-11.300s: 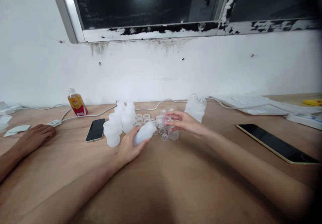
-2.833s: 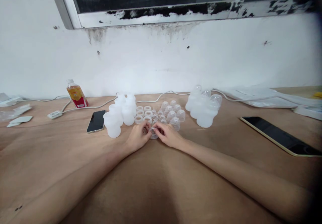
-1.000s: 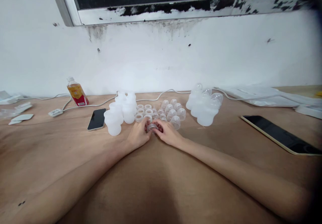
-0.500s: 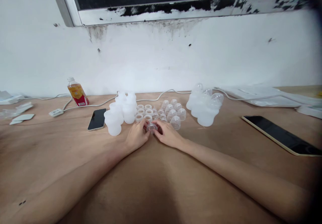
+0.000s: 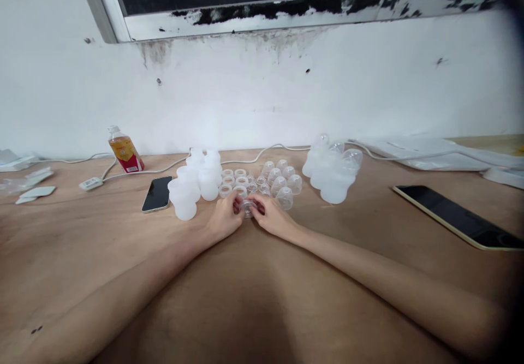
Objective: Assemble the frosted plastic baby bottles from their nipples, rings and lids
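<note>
My left hand (image 5: 228,212) and my right hand (image 5: 270,214) meet over the table, fingers closed on opposite sides of a clear bottle nipple (image 5: 248,209). It looks wide and round at its base; fingertips hide part of its rim. Just beyond the left hand lie several translucent collar rings (image 5: 225,190) in rows. Several small clear nipples (image 5: 261,180) stand behind the right hand, with clear domed caps (image 5: 295,183) to their right. Frosted white bottles (image 5: 185,204) are grouped on the left. To the right, more frosted bottles (image 5: 334,190) carry clear domed tops.
A smartphone (image 5: 157,194) lies beside the left bottles, and a larger phone or tablet (image 5: 458,216) lies at right. A drink bottle (image 5: 126,150) stands near the wall. A white cable (image 5: 262,156) runs along the back; plastic bags (image 5: 421,154) lie at back right.
Both hands stay on the nipple, with only a small shift of fingers around it. The whole view has moved slightly; the other things lie as before.
</note>
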The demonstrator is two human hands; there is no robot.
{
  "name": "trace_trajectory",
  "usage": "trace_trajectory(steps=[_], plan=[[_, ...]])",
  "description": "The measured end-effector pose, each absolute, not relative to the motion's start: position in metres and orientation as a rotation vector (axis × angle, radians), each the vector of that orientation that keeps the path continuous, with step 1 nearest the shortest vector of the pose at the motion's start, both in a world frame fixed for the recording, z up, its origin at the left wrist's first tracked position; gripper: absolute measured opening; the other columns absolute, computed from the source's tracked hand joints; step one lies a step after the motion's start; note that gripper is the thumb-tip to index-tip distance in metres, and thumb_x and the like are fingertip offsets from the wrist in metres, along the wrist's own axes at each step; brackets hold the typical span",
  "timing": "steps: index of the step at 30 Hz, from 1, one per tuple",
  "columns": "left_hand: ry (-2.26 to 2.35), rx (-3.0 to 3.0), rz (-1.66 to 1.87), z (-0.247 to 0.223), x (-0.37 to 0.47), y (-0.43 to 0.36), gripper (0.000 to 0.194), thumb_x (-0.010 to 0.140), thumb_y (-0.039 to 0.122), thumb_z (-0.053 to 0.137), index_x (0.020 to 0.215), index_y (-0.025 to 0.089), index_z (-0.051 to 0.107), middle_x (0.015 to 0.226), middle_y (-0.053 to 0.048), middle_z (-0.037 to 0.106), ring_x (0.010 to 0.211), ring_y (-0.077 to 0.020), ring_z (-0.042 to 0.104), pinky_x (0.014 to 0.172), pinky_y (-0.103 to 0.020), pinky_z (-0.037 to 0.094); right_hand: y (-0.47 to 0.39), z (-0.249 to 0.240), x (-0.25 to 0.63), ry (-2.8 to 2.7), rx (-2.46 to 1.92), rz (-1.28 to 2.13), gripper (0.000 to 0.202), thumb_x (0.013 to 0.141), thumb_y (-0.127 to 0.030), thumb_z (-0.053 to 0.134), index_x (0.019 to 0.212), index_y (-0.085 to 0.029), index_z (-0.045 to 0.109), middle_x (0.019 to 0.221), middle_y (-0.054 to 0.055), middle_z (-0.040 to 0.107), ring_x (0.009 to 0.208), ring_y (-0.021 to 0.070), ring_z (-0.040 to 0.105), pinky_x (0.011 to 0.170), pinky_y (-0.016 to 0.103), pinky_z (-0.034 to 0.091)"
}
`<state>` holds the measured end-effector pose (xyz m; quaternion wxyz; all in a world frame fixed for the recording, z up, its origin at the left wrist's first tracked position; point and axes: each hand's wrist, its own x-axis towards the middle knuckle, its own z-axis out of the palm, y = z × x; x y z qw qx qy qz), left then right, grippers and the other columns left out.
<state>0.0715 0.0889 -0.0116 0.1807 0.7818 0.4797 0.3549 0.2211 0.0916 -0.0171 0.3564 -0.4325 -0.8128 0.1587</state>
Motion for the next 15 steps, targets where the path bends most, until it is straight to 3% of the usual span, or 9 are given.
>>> trace_trajectory(steps=[6,10,15], plan=[[1.167,2.111,1.118,-0.012,0.067,0.087,0.012,0.079,0.025,0.043,0.085,0.016,0.048,0.078,-0.001,0.058,0.060,-0.0093,0.050,0.053,-0.020,0.037,0.087,-0.012,0.223,-2.026,-0.997,0.339,0.021,0.082,-0.023,0.039,0.096,-0.018,0.054,0.089,0.006,0.059,0.079,0.0152,0.054,0.067,0.027,0.042],[1.217,2.177,1.127,-0.007,0.069,0.080,0.011,0.079,0.024,0.042,0.084,0.016,0.049,0.075,-0.001,0.059,0.051,-0.0077,0.045,0.050,-0.020,0.034,0.083,-0.012,0.223,-2.023,-1.013,0.330,0.019,0.081,-0.022,0.039,0.092,-0.016,0.052,0.076,0.004,0.057,0.067,0.0133,0.052,0.061,0.025,0.042],[1.221,2.216,1.127,-0.004,0.070,0.078,0.006,0.077,0.020,0.044,0.079,0.016,0.048,0.070,0.000,0.058,0.058,-0.0091,0.050,0.053,-0.019,0.035,0.082,-0.012,0.222,-2.011,-1.015,0.339,0.015,0.079,-0.020,0.040,0.088,-0.016,0.052,0.067,0.002,0.053,0.058,0.0114,0.048,0.055,0.023,0.039]])
